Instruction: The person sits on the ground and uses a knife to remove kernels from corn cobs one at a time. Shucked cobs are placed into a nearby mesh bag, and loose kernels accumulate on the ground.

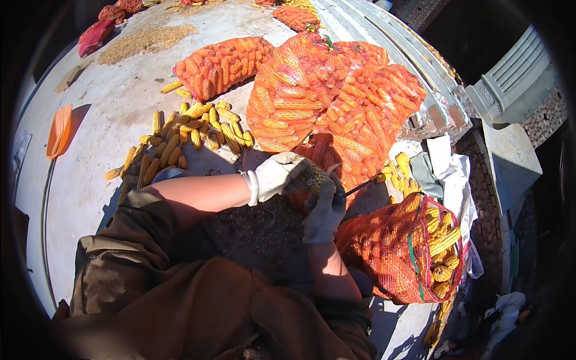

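In front of me, my left hand (280, 174), in a white knit glove, grips one end of a corn cob (316, 178). Patches on this cob look dark or bare of kernels. At its other end is my right hand (325, 218), gloved too and in shade, its fingers closed against the cob. A thin dark rod-like tool (358, 188) sticks out to the right from that hand; its far part and grip are hidden. Close beyond the hands bulges a red mesh sack of cobs (288, 99). Loose yellow cobs (193, 126) lie heaped beyond my left forearm.
An open red mesh sack (382, 252) of cobs lies at my right. Further full sacks (225, 65) rest on the concrete. An orange shovel (59, 130) lies far left. White bags (452, 175) and stone steps (405, 49) border the right side. Scattered kernels (144, 42) lie farther off.
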`<move>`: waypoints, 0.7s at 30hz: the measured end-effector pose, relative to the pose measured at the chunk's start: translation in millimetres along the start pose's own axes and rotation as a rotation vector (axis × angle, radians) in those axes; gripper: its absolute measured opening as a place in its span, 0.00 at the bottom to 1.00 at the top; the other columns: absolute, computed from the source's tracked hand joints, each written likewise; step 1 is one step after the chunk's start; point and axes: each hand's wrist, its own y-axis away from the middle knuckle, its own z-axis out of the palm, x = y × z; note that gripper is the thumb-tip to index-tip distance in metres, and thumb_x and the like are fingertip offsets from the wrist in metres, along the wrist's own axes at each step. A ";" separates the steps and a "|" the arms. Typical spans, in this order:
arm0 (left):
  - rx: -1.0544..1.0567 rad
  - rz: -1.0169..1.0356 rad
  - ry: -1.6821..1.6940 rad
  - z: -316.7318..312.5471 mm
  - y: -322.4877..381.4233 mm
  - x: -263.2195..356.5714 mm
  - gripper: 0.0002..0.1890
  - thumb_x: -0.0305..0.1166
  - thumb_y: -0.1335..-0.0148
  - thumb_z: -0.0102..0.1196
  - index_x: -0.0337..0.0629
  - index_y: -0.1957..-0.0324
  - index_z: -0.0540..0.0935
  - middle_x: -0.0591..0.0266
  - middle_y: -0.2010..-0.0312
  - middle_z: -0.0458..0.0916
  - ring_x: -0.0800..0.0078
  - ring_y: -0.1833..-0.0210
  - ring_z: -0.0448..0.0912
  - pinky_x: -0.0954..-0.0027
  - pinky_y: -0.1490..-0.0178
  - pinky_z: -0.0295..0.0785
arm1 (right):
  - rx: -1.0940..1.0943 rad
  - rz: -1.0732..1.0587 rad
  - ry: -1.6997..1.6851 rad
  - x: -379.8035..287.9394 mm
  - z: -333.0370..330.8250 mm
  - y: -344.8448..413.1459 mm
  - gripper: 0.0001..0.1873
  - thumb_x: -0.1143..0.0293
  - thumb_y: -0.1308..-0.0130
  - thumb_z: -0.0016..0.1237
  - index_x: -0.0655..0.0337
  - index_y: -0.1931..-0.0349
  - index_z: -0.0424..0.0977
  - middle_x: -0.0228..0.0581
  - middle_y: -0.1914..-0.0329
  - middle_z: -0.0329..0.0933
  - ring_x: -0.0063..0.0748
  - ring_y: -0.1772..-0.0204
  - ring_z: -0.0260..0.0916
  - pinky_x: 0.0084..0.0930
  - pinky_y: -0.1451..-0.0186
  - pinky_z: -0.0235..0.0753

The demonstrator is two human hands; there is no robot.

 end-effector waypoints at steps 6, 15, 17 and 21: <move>-0.204 0.011 -0.030 -21.7 -5.3 -1.5 0.11 0.33 0.33 0.55 0.46 0.50 0.79 0.70 0.63 0.82 0.80 0.65 0.80 0.76 0.66 0.76 | -0.004 0.143 -0.113 -0.4 -8.7 -12.0 0.23 0.58 0.31 0.53 0.61 0.42 0.69 0.32 0.63 0.76 0.17 0.74 0.68 0.16 0.75 0.67; -0.261 -0.178 0.333 -10.3 -1.1 12.1 0.22 0.48 0.30 0.48 0.42 0.45 0.78 0.61 0.54 0.84 0.74 0.58 0.83 0.75 0.61 0.76 | -0.193 -0.046 0.053 -26.1 -21.3 -19.9 0.21 0.64 0.33 0.53 0.63 0.43 0.73 0.32 0.60 0.78 0.16 0.69 0.70 0.14 0.73 0.69; -0.311 -0.304 0.186 -10.8 0.5 16.2 0.26 0.55 0.30 0.45 0.45 0.45 0.79 0.63 0.60 0.85 0.74 0.65 0.83 0.72 0.64 0.76 | -0.236 -0.035 0.092 -28.3 -20.4 -18.1 0.20 0.67 0.33 0.53 0.64 0.43 0.72 0.32 0.59 0.78 0.16 0.69 0.70 0.14 0.73 0.69; -0.417 -0.380 0.137 -17.5 -9.6 3.0 0.21 0.55 0.31 0.50 0.48 0.56 0.81 0.64 0.71 0.83 0.79 0.79 0.77 0.77 0.82 0.67 | -0.369 -0.154 0.006 -10.3 -25.0 -25.8 0.21 0.68 0.34 0.54 0.62 0.42 0.71 0.33 0.56 0.77 0.18 0.63 0.71 0.17 0.64 0.72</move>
